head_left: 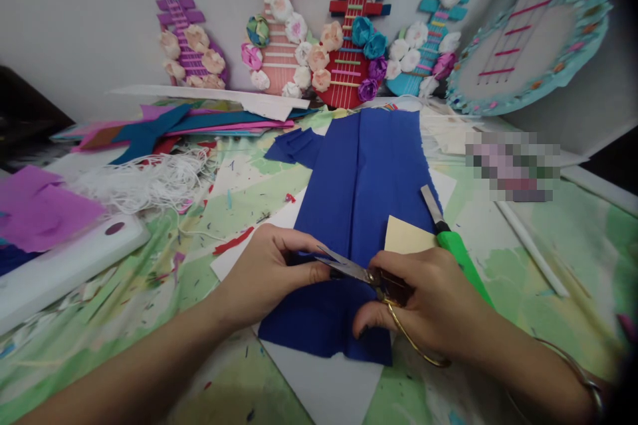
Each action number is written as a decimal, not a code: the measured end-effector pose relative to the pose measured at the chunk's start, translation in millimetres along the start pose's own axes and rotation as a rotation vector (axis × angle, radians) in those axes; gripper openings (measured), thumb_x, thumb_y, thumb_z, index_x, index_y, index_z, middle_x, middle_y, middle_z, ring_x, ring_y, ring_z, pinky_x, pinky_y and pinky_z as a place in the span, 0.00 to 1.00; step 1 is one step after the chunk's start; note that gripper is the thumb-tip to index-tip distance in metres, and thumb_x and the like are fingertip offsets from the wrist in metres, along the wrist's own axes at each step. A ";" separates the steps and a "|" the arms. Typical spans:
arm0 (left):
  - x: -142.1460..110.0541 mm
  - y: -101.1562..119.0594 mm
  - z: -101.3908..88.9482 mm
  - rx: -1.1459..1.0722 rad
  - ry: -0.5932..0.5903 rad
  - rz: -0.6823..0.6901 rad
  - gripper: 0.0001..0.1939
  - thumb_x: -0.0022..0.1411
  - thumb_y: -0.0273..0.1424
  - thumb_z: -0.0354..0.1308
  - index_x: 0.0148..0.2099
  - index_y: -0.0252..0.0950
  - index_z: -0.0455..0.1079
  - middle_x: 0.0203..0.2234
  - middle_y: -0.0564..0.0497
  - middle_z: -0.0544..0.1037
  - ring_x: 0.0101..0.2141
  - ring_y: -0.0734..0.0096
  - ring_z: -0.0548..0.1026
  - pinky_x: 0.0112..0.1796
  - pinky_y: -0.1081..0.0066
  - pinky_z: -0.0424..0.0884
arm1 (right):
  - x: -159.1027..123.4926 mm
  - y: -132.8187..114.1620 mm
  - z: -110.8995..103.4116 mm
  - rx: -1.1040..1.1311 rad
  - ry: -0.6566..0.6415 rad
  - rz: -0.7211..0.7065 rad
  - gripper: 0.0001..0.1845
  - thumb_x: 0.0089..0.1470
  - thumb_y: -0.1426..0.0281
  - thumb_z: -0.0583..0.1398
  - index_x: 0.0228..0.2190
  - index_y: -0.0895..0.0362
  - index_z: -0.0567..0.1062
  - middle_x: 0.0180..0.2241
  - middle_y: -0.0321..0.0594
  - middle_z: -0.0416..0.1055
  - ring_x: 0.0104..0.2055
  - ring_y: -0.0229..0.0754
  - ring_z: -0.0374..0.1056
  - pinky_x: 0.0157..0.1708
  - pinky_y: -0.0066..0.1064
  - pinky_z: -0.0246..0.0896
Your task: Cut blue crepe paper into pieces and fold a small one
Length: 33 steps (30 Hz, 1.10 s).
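Green-and-white covered desk (219, 378) below flower-trimmed model guitars (346, 70)

Right hand's (431, 292) fingers grip metal scissors (356, 270) with dark handles and a gold loop, above a long, creased, deep-blue sheet (383, 172). Left hand's (269, 265) fingers are at the blade tips; whether they pinch anything, I cannot tell. A green-handled cutter (461, 255) and pale-yellow piece (406, 237) lie at the sheet's right.

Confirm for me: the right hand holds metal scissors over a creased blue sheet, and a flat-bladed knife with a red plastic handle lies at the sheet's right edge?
The flat-bladed knife has a green plastic handle, not red, as the head view shows. The right hand does hold the metal scissors over the creased blue sheet, with the knife at the sheet's right edge.
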<state>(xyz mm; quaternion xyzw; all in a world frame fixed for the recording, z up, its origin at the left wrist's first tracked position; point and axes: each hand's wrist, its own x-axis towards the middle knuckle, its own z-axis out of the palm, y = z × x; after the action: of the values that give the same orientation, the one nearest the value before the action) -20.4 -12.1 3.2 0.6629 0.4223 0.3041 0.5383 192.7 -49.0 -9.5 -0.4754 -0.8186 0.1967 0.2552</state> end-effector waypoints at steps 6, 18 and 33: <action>-1.1 1.1 0.3 0.007 0.013 0.000 0.07 0.50 0.24 0.64 0.30 0.42 0.80 0.25 0.56 0.82 0.28 0.73 0.77 0.31 0.77 0.71 | -1.2 0.8 0.0 -0.016 0.024 -0.019 0.28 0.45 0.46 0.62 0.17 0.57 0.65 0.12 0.26 0.52 0.16 0.29 0.46 0.17 0.24 0.39; -0.6 1.4 -0.2 0.061 0.022 0.001 0.03 0.50 0.27 0.66 0.30 0.40 0.80 0.24 0.54 0.81 0.27 0.73 0.76 0.29 0.78 0.69 | 1.1 5.4 -0.1 -0.054 0.044 -0.035 0.29 0.45 0.43 0.60 0.18 0.58 0.70 0.12 0.28 0.57 0.15 0.29 0.50 0.16 0.24 0.42; 0.5 -5.1 2.0 -0.038 -0.003 -0.090 0.06 0.51 0.34 0.66 0.31 0.37 0.79 0.28 0.50 0.81 0.34 0.65 0.78 0.36 0.71 0.72 | 4.5 -1.4 -2.1 0.203 -0.014 0.166 0.20 0.49 0.57 0.64 0.17 0.59 0.69 0.14 0.28 0.51 0.18 0.30 0.44 0.15 0.24 0.41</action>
<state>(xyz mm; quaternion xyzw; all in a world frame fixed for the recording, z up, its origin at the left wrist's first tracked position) -19.7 -12.2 -2.3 0.6335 0.4450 0.2865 0.5644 191.2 -45.5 -6.0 -0.5119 -0.7540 0.3024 0.2794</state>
